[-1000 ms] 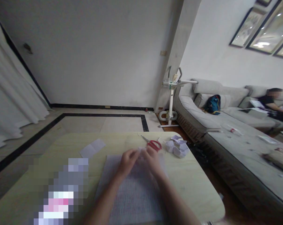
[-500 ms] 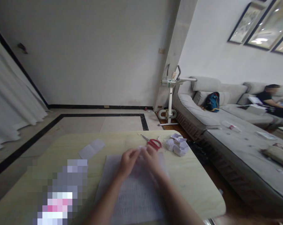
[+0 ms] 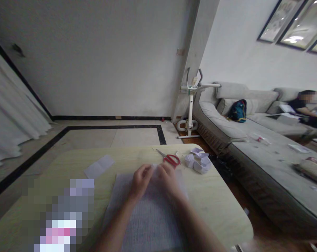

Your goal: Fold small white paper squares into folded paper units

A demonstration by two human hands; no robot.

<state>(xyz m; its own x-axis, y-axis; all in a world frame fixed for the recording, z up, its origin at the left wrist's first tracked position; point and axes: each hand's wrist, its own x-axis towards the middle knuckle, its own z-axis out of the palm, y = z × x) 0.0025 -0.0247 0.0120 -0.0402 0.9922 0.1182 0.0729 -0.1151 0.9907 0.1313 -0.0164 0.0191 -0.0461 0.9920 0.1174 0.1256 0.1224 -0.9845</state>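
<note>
Between my two hands is a small piece of white paper (image 3: 154,167), pinched from both sides; its exact shape is blurred. My left hand (image 3: 142,180) is closed on its left edge, and my right hand (image 3: 168,178) is closed on its right. Both hover over a large printed sheet (image 3: 150,224) lying on the table. Just beyond my right hand lie red-handled scissors (image 3: 171,160), blades pointing up and left. Several folded white paper pieces (image 3: 200,161) sit clustered to the right of the scissors. A creased paper strip (image 3: 99,166) rests on the left.
The pale wooden table (image 3: 213,210) has a rounded right corner. A pixelated object (image 3: 61,217) stands at its left. To the right are a grey sofa (image 3: 273,157) with a backpack (image 3: 237,110), a seated person (image 3: 303,108), and a white exercise machine (image 3: 191,105).
The camera view has shifted slightly. Both hands stay together on the small paper, with only slight finger movement; the scissors and folded pieces have not moved on the table.
</note>
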